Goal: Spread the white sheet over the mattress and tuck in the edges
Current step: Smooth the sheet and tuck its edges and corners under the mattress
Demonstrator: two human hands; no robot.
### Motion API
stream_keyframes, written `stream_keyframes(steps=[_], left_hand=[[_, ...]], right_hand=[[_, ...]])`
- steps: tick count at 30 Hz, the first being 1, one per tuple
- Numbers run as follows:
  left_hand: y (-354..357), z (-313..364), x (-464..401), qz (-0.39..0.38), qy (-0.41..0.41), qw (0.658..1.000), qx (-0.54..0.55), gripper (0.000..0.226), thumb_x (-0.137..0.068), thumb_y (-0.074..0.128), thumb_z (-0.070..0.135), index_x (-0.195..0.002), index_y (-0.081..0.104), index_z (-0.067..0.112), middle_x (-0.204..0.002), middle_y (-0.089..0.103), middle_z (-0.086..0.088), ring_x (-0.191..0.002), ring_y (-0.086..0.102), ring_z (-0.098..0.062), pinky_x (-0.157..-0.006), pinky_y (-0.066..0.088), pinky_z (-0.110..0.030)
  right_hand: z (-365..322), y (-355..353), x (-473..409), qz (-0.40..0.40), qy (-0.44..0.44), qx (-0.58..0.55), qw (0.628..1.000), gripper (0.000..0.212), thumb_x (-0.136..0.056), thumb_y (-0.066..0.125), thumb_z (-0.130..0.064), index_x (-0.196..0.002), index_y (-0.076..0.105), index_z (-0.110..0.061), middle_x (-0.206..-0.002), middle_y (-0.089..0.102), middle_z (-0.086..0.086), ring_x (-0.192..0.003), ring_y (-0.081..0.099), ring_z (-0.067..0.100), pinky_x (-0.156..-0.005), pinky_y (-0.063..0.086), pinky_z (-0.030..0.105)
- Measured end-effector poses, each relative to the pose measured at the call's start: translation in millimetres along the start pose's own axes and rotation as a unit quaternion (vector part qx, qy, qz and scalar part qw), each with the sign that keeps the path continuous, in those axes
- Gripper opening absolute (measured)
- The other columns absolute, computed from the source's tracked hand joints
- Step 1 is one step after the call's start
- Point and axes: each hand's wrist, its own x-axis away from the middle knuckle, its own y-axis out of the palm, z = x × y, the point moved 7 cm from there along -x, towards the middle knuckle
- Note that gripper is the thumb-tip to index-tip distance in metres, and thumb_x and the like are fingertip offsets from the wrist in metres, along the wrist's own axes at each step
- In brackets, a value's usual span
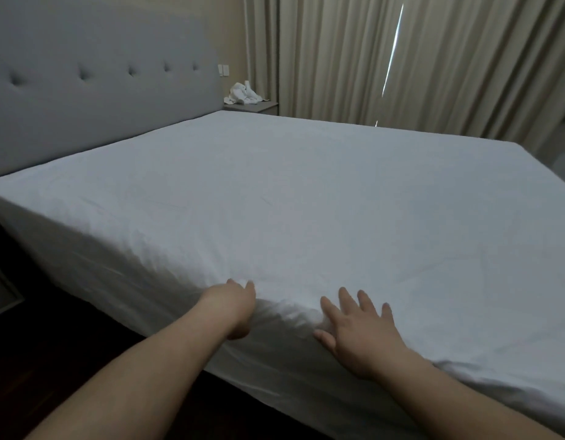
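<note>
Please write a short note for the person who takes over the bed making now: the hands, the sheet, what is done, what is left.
Left hand: at the near corner of the mattress, grip closed on bunched white sheet.
Right hand: open, fingers spread, pressing flat on the sheet just beside the corner.
Done: sheet is spread over the whole top, up to the headboard, mostly smooth.
Left: the near corner is still wrinkled; the near side hangs loose and seems untucked. The far edges cannot be judged from here.
</note>
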Motion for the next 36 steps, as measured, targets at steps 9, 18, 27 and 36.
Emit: stream_keyframes(steps=[9, 18, 27, 36], left_hand=[[-52.2, 73.9, 27.6, 0.12, 0.09, 0.988, 0.036, 0.028, -0.092, 0.049, 0.023, -0.119, 0.054, 0.026, -0.124, 0.056, 0.001, -0.109, 0.058, -0.025, -0.087, 0.054, -0.045], [-105.9, 276.6, 69.7, 0.12, 0.226, 0.966, 0.037, 0.039, -0.099, 0.045, 0.033, -0.136, 0.058, 0.026, -0.135, 0.062, -0.002, -0.123, 0.059, -0.026, -0.095, 0.052, -0.04], [-128.8, 475.5, 109.6, 0.163, 0.368, 0.913, 0.069, 0.036, -0.097, 0.045, 0.031, -0.129, 0.058, 0.026, -0.129, 0.059, 0.003, -0.12, 0.056, -0.023, -0.091, 0.054, -0.043], [-121.5, 591.6, 104.6, 0.167, 0.37, 0.914, -0.004, 0.073, -0.088, 0.041, 0.077, -0.146, 0.027, 0.035, -0.154, 0.033, -0.001, -0.136, 0.035, -0.04, -0.1, 0.036, -0.068]], right_hand=[[130.7, -0.8, 65.6, 0.033, 0.143, -0.103, 0.984, 0.062, -0.102, 0.026, -0.065, -0.159, 0.02, -0.04, -0.173, 0.002, -0.001, -0.159, 0.0, 0.033, -0.121, 0.009, 0.065], [269.2, 12.7, 197.3, 0.167, 0.225, -0.211, 0.936, 0.044, -0.103, 0.038, -0.053, -0.077, 0.058, -0.023, -0.077, 0.063, -0.005, -0.075, 0.06, 0.015, -0.07, 0.052, 0.039], [396.3, 75.2, 293.6, 0.233, 0.433, -0.424, 0.761, 0.02, -0.105, 0.049, -0.04, -0.107, 0.057, -0.022, -0.092, 0.064, -0.003, -0.079, 0.062, 0.016, -0.065, 0.055, 0.033], [498.7, 130.6, 362.0, 0.297, 0.564, -0.521, 0.568, 0.065, -0.1, 0.047, -0.052, -0.156, 0.028, -0.023, -0.137, 0.06, 0.015, -0.11, 0.067, 0.032, -0.085, 0.058, 0.044]])
